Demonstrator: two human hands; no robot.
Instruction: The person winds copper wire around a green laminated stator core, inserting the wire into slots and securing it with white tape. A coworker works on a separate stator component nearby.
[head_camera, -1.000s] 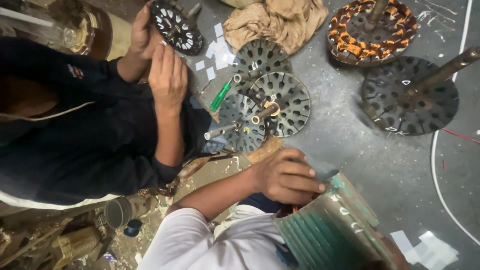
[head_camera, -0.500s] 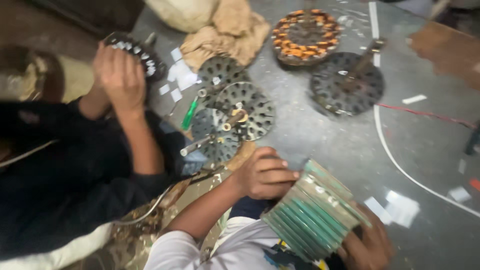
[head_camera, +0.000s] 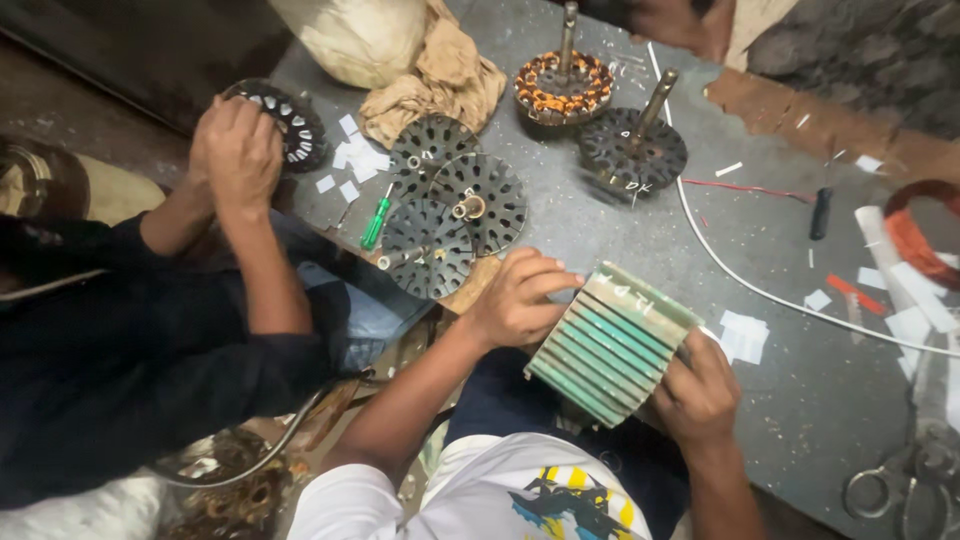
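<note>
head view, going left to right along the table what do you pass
co-worker's hands on a dark slotted disc → green screwdriver → left hand → green ribbed block → right hand → scissors

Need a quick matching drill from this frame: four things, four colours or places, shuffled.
Things:
1. ribbed block
2. screwdriver
3. scissors
4. wound stator

Places or colours:
A. green handle, beside the perforated discs
B. orange coils, far side of table
C. held between left hand and right hand
D. bottom right corner

Pairs: 1-C, 2-A, 3-D, 4-B
</note>
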